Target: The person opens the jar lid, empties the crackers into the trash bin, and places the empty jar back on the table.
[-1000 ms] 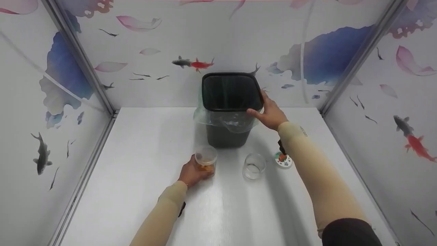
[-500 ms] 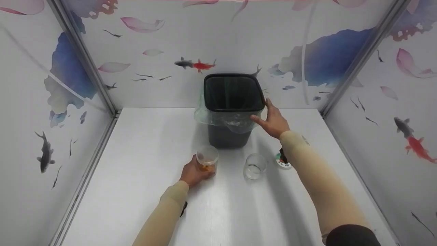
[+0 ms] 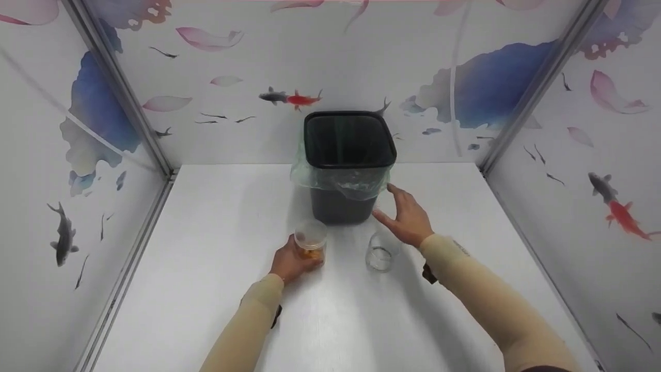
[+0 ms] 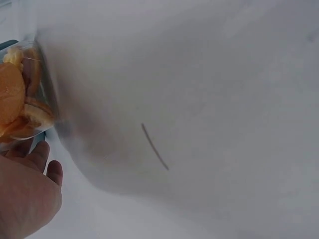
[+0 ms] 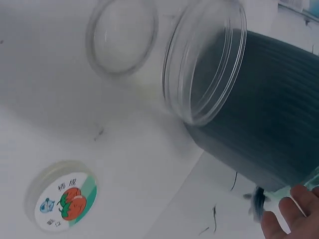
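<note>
My left hand (image 3: 292,262) grips a clear plastic jar (image 3: 311,240) from its left side. Orange-brown chunks of food (image 4: 10,94) lie in its lower part. Beyond the jar stands a dark trash bin (image 3: 343,206) with a pale green liner bag (image 3: 356,183) folded over its rim. Fingers spread, my right hand (image 3: 408,214) hovers by the bin's front right side. Just below that hand a second clear jar (image 3: 381,258) stands upright and uncapped, with nothing inside. The right wrist view shows a round lid (image 5: 65,201) with a tomato-like fruit picture; my right arm hides it in the head view.
White table (image 3: 232,222) surrounds the jars and the bin. Printed panels with fish and petals enclose it: a back wall (image 3: 232,62) close behind the bin, plus left (image 3: 31,155) and right (image 3: 619,155) walls.
My right hand has left the bin's right rim and come down and nearer, to just above the second jar. The lid is now covered by that arm. My left hand keeps its grip in place.
</note>
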`<state>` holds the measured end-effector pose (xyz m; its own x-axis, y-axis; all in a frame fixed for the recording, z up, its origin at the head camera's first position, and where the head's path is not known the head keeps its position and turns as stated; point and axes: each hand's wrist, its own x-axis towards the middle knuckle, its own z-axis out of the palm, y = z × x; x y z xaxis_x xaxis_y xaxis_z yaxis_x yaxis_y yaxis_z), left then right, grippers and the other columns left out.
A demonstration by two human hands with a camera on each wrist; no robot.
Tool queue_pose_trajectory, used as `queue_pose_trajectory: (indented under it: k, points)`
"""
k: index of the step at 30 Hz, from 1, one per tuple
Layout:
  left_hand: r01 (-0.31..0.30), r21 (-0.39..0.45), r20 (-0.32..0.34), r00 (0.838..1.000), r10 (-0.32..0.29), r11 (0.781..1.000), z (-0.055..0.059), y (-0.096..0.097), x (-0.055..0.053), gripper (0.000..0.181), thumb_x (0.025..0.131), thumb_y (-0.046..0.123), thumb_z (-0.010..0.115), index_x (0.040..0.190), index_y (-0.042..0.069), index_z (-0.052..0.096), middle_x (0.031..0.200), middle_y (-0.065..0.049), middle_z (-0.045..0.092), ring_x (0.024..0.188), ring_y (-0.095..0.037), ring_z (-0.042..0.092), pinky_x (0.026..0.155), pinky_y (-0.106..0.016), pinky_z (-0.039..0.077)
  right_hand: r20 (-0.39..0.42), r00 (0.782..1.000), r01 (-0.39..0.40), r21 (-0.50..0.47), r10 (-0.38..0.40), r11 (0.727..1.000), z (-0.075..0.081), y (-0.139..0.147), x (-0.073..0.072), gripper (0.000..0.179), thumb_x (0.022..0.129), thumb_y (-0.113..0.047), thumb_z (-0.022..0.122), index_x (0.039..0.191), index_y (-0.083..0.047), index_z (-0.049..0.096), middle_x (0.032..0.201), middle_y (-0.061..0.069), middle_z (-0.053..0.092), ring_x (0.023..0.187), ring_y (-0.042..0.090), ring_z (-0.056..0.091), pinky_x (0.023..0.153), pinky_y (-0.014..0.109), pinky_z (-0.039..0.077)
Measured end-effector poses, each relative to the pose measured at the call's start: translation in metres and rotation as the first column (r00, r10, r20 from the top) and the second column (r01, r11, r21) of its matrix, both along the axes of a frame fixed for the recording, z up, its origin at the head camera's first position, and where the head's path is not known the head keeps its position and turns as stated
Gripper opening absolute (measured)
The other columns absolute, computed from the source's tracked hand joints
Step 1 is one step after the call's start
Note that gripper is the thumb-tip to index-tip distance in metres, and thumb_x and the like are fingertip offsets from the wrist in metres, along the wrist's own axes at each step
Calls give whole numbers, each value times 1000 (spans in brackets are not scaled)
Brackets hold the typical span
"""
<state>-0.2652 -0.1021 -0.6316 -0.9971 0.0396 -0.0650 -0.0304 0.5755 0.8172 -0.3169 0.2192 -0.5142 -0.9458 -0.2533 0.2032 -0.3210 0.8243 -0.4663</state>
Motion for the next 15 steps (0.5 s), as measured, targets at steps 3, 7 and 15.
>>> queue_pose_trajectory:
  k: [3,7,15]
  points:
    - [3,10,-5,1000,-3,1000,-1,-1,0,98,72,41,89,148,5,38,136,-14,57,124,-28,54,105,-44,42,2,997,-74,39,74,996,-3,-19,14,87,92,-65,55,156,-11,30,155,15,36,141,33,35,112,54,31]
    - [5,7,-23,1000,-5,1000,-2,-1,-1,98,72,42,89,147,4,39,135,-14,58,124,-28,55,104,-44,43,-3,985,-173,66,174,983,-8,-50,33,91,90,-69,55,156,-12,32,153,15,39,139,32,38,110,52,34]
    - [-3,-18,-23,1000,2,1000,-3,0,-2,105,71,50,87,149,2,35,138,-17,55,125,-29,54,106,-45,42,83,964,-251,-41,254,967,-29,-99,56,94,89,-70,55,158,-14,25,156,13,34,142,30,34,111,50,34]
